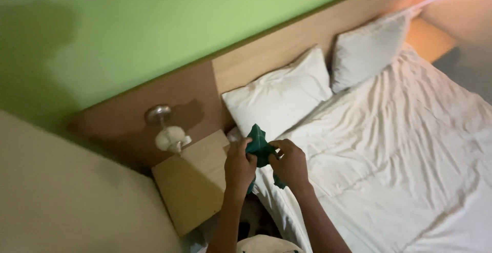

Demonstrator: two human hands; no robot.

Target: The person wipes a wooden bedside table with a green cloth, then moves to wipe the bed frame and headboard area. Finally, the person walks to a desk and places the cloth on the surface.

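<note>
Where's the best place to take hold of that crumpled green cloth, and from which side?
Take the green cloth by its free upper tip, coming from above. The left hand and right hand already pinch its middle, so only that peak and a low tail stick out.

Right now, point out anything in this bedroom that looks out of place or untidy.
The white sheet lies creased and rumpled across the bed. Both pillows sit tilted against the headboard. The left hand and right hand grip a crumpled dark green cloth. Nothing looks spilled or broken.
</note>
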